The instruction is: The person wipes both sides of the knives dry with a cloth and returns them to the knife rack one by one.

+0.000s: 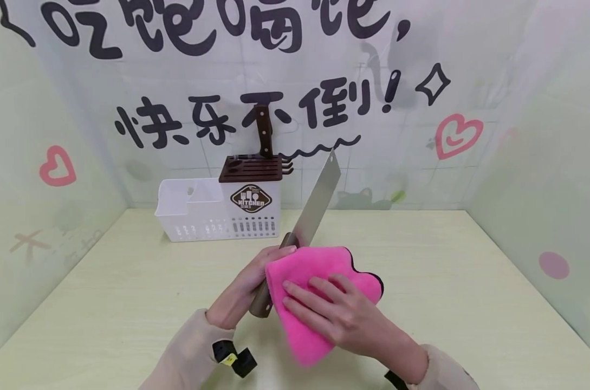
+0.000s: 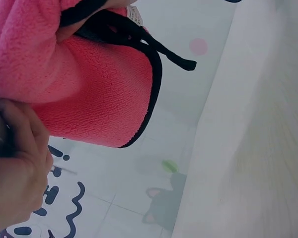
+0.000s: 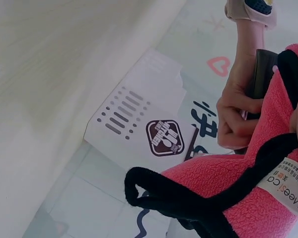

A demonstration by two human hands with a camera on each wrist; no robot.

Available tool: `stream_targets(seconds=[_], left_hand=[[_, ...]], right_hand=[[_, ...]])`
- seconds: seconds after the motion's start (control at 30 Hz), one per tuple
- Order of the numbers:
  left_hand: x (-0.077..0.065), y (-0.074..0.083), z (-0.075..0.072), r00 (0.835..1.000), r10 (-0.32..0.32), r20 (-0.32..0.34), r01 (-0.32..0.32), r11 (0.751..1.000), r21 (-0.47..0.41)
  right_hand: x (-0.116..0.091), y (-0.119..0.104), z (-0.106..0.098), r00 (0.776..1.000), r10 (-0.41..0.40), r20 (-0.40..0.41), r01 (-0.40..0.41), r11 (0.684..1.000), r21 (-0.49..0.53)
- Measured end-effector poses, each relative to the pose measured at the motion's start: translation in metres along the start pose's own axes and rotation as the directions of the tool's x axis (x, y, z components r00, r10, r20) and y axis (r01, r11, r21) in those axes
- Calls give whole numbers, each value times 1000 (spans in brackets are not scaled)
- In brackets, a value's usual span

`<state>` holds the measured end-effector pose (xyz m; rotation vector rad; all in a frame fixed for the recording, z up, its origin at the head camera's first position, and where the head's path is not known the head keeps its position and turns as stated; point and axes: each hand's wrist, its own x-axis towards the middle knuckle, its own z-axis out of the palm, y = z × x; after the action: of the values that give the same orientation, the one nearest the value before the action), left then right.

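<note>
My left hand [image 1: 255,269] grips the dark handle of a broad-bladed kitchen knife [image 1: 320,197]. Its blade slants up and to the right, away from me. A pink plush cloth [image 1: 319,264] with black edging drapes over the handle and the base of the blade. Spread over the cloth are the fingers of my right hand [image 1: 345,315], which holds it from the right. In the right wrist view, the left fingers [image 3: 236,116] curl round the handle, and the cloth shows a white label and a black loop. The cloth hides part of the handle.
Behind the hands, a white perforated holder [image 1: 251,208] with a brown slotted top stands on the pale table [image 1: 129,303]. Another brown-handled utensil [image 1: 264,130] stands upright in it. An open white basket [image 1: 189,208] adjoins its left side. Printed walls [image 1: 402,179] enclose the table.
</note>
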<state>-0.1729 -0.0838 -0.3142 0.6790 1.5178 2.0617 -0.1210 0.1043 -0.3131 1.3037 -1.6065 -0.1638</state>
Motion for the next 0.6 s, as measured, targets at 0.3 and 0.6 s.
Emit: stream_targets(seconds=[0.3, 0.6], left_hand=[[-2, -8, -6, 996, 26, -89, -25, 1000, 9], [-3, -7, -2, 984, 19, -180, 21, 976, 216]], right_hand=[[-7, 9, 0, 995, 83, -46, -83, 997, 4], [-2, 15, -2, 974, 191, -123, -188, 981, 35]])
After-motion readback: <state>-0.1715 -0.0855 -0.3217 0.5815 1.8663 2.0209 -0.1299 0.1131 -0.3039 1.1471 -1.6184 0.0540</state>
